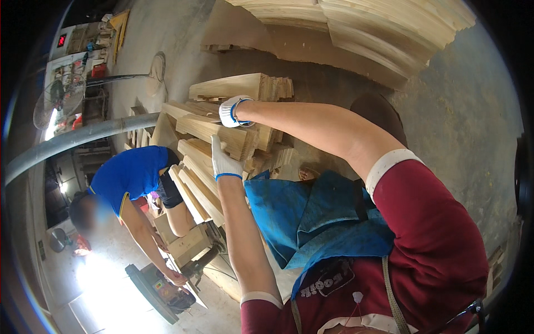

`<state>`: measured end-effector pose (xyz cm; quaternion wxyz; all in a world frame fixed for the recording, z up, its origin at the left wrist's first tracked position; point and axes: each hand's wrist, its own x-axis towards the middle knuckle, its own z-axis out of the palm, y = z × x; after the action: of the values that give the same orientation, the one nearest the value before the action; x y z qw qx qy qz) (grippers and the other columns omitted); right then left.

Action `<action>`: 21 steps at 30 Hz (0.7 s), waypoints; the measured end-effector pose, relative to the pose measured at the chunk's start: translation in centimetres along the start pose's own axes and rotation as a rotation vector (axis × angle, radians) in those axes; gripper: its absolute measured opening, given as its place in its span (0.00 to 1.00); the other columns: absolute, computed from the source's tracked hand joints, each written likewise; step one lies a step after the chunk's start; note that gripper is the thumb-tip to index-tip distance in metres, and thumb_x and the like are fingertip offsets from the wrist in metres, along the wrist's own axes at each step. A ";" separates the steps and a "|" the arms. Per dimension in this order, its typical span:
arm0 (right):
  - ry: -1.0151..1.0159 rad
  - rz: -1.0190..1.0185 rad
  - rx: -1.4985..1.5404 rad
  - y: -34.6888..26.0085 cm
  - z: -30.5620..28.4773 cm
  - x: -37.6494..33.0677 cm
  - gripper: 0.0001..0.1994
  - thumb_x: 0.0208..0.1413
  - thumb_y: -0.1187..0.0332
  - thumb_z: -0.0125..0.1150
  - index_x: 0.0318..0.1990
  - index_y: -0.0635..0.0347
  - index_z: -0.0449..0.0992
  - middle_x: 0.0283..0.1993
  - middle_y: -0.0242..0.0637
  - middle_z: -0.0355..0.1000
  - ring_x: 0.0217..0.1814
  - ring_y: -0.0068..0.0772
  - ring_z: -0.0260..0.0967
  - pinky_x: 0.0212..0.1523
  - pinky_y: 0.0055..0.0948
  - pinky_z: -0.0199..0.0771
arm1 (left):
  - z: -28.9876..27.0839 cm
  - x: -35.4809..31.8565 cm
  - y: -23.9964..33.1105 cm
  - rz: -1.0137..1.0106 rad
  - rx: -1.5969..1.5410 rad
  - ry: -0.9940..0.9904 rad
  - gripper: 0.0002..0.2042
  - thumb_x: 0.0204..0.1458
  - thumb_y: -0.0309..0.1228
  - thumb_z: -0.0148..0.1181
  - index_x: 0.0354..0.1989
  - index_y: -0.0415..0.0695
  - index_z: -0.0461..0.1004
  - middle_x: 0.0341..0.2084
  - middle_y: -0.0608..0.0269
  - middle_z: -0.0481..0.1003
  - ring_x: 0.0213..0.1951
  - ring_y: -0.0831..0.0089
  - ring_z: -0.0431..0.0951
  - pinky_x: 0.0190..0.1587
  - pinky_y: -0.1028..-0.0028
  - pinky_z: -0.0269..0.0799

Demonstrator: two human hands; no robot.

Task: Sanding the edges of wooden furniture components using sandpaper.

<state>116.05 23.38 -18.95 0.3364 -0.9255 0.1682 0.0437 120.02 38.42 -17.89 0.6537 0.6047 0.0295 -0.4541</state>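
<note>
My right hand (234, 111), in a white knit glove with a blue cuff, curls over the far side of a bundle of pale wooden boards (208, 132). My left hand (227, 162), gloved the same way, presses the bundle's near side with its thumb pointing up; its other fingers are partly hidden. The bundle's cut ends face me, above a larger pile. Against the near side of the pile lean several loose wooden strips (199, 192). Just beyond my right hand sits another stack of boards (239, 86).
A blue apron (311, 214) covers my lap. At left, a co-worker in a blue shirt (133, 170) bends over a green machine (161, 292). A metal pipe (83, 139) crosses beside the pile. Further off stand a fan (60, 100) and a large wood stack (378, 25).
</note>
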 end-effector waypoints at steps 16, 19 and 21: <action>0.025 0.054 0.099 -1.0 -1.9 -1.0 0.17 0.53 0.64 0.52 0.48 0.56 0.78 0.51 0.42 0.75 0.53 0.44 0.73 0.49 0.45 0.74 | -0.3 0.6 0.9 -0.001 -0.003 0.042 0.25 0.58 0.48 0.51 0.58 0.45 0.64 0.55 0.55 0.68 0.54 0.58 0.69 0.55 0.56 0.67; 0.055 0.027 0.119 -1.3 -1.4 -0.5 0.16 0.53 0.64 0.52 0.47 0.57 0.79 0.50 0.44 0.75 0.52 0.46 0.73 0.48 0.43 0.74 | -1.1 1.1 1.2 0.033 0.001 0.008 0.25 0.58 0.48 0.50 0.58 0.44 0.64 0.55 0.56 0.68 0.55 0.58 0.68 0.54 0.55 0.68; 0.082 0.021 0.152 -0.6 -0.9 0.3 0.16 0.53 0.64 0.52 0.47 0.57 0.79 0.49 0.44 0.75 0.51 0.46 0.73 0.48 0.43 0.74 | -1.2 1.7 1.2 0.051 -0.002 -0.026 0.25 0.58 0.48 0.50 0.58 0.43 0.64 0.55 0.56 0.68 0.55 0.58 0.68 0.54 0.55 0.68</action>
<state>116.54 23.15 -17.91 0.3982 -0.8965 0.1944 -0.0036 122.36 38.27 -18.33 0.6660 0.5987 0.0063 -0.4450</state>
